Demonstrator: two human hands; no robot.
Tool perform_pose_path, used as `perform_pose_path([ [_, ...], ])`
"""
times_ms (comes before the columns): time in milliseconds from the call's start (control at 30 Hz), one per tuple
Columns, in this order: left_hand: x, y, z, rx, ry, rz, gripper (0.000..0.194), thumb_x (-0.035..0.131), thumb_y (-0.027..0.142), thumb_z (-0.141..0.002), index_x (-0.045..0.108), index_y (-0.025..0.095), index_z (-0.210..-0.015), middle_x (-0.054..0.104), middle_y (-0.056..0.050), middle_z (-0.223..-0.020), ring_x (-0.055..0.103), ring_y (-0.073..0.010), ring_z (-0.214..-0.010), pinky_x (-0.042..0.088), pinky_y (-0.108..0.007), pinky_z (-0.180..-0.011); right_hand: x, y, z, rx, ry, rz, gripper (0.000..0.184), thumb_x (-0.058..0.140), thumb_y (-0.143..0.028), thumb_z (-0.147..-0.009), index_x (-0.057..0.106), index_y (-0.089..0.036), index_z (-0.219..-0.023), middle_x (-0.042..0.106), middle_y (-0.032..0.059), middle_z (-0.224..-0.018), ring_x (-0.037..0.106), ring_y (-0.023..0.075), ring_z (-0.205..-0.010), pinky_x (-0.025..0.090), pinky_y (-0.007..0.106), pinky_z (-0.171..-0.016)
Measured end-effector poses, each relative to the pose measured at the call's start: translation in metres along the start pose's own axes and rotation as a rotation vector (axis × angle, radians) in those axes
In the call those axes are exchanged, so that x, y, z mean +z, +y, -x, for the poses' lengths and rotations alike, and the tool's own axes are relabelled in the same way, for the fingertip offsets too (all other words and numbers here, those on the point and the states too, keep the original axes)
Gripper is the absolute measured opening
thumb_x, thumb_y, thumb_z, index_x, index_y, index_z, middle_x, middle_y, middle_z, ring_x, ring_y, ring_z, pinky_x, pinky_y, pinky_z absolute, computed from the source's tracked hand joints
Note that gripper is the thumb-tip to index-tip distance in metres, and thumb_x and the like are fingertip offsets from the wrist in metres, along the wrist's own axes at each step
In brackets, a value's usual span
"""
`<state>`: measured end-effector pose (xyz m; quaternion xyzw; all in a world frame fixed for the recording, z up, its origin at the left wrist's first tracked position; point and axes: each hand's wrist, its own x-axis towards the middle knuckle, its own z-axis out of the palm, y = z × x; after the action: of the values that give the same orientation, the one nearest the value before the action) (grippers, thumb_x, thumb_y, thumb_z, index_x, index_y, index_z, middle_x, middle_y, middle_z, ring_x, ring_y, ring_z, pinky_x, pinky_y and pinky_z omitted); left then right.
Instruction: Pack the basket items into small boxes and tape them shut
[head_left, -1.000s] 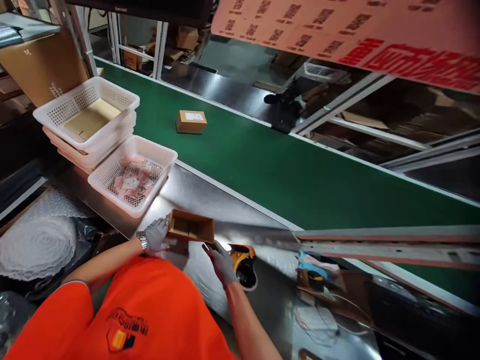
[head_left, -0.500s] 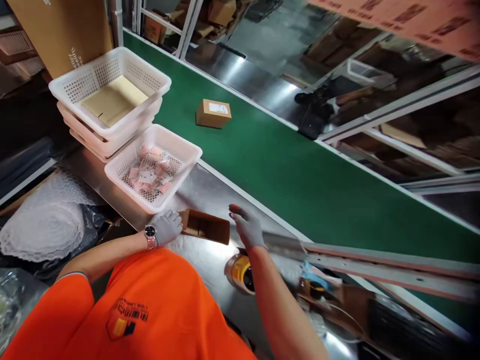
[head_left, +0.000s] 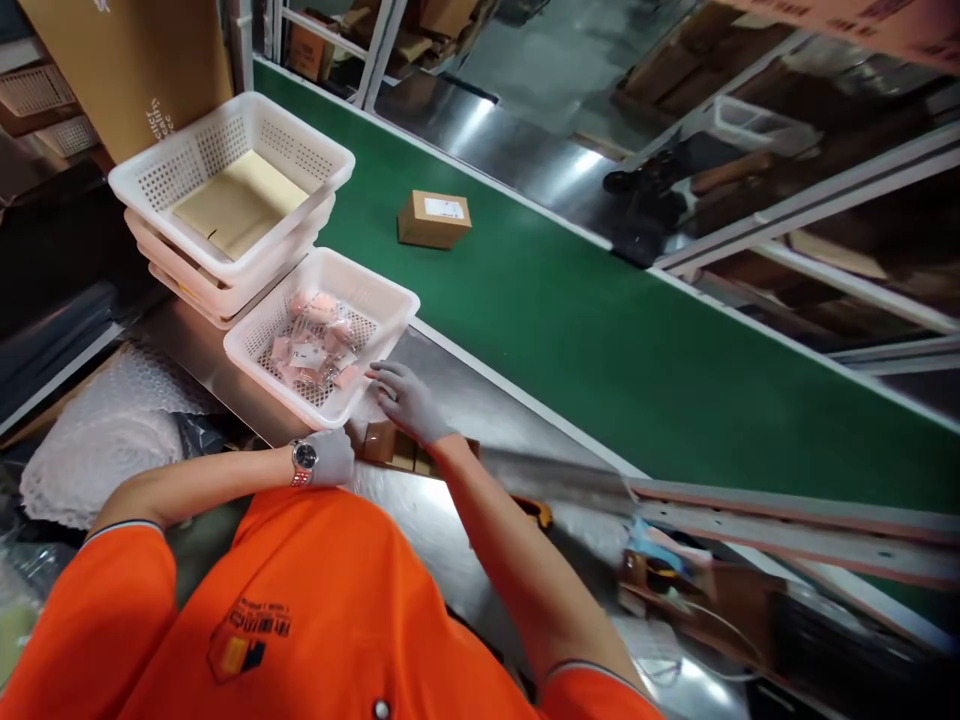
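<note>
My left hand [head_left: 332, 458], in a grey glove, is closed beside the left end of a small brown cardboard box [head_left: 379, 443]. Its fingers curl out of sight, so whatever they grip is hidden. The box lies with its open top toward me on the metal table [head_left: 420, 500], partly behind my right forearm. My right hand [head_left: 409, 400], also gloved, reaches above the box with fingers apart and nothing in them. Its fingertips are close to the right wall of a white basket [head_left: 401, 310], where several clear bags with pink contents [head_left: 319, 345] lie.
Stacked white baskets [head_left: 225, 265] stand at the left, the top one holding yellowish envelopes [head_left: 240, 205]. A labelled carton [head_left: 435, 220] sits on the green conveyor [head_left: 562, 330]. Bubble wrap [head_left: 105, 450] lies at left. Behind my right forearm, a yellow item [head_left: 534, 512] partly shows.
My right hand has swung left across the box toward the basket of bags. My left hand has drawn slightly left and its fingers are more curled. The view has shifted slightly.
</note>
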<state>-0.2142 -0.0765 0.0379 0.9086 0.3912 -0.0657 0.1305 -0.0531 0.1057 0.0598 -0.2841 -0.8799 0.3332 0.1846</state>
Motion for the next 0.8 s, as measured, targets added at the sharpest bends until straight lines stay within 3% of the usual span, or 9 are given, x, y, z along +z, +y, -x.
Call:
perform_pose_path([
  [233,-0.007,-0.01,-0.001,0.078,-0.07,-0.039,0.018,0.074,0.012,-0.096,0.092,0.011,-0.092,0.084,-0.022,-0.086,0.078,-0.0344,-0.085,0.05,-0.044,-0.078,0.018,0.008,0.012,-0.048,-0.023,0.078,0.054,0.061,-0.003,-0.089,0.084,-0.024,-0.133,0.067,0.0154,-0.165,0.056,0.0355,-0.162,0.054,0.061,-0.131],
  [533,-0.004,-0.018,-0.001,0.081,-0.074,-0.07,0.015,0.077,0.015,-0.096,0.09,0.014,-0.088,0.082,-0.016,-0.082,0.067,-0.0246,-0.075,0.044,-0.039,-0.076,0.027,0.006,0.013,-0.028,0.029,0.042,0.06,0.062,0.003,-0.085,0.085,-0.024,-0.134,0.067,0.0144,-0.167,0.056,0.0348,-0.164,0.053,0.061,-0.133],
  [800,-0.006,-0.018,-0.003,0.065,-0.051,-0.064,0.018,0.074,0.011,-0.098,0.09,0.014,-0.088,0.085,-0.017,-0.088,0.073,-0.0275,-0.083,0.048,-0.039,-0.077,0.022,0.007,0.006,-0.05,0.014,0.058,0.054,0.062,0.003,-0.085,0.087,-0.021,-0.127,0.069,0.0168,-0.162,0.055,0.0377,-0.164,0.054,0.064,-0.131],
])
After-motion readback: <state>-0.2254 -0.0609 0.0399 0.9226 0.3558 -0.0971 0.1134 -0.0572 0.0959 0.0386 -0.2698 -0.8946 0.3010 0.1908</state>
